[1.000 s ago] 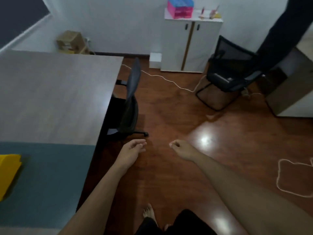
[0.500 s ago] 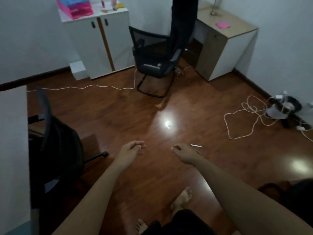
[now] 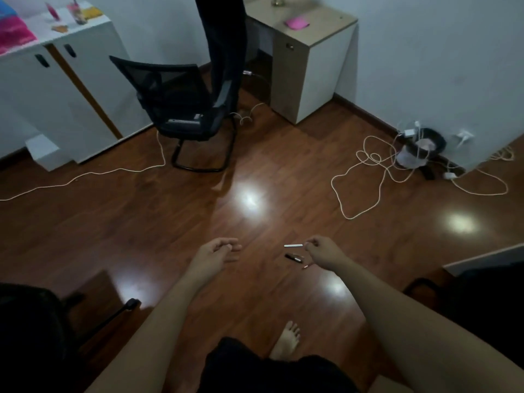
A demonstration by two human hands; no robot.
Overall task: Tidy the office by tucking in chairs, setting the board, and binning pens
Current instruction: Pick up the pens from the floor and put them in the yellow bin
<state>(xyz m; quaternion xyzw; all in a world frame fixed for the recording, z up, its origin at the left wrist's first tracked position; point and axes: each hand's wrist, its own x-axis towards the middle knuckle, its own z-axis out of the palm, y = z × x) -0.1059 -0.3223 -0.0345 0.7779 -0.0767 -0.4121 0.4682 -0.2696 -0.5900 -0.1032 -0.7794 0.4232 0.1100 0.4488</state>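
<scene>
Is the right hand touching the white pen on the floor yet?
Cannot tell. In the head view the right hand has its fingertips next to the white pen, but one overhead view cannot show the hand's height above the floor.

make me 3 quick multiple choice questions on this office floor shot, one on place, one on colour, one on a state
1. Where do the pens lie?
A. on the floor by the right hand
B. on the white cabinet
C. on the chair seat

2. What colour is the pad on the small desk?
A. green
B. pink
C. black

3. What do the hands hold?
A. a pen each
B. a cable
C. nothing

Answers:
A: white pen and dark pen lie on the boards beside the right hand.
B: the pad is pink.
C: left hand and right are both empty.
</scene>
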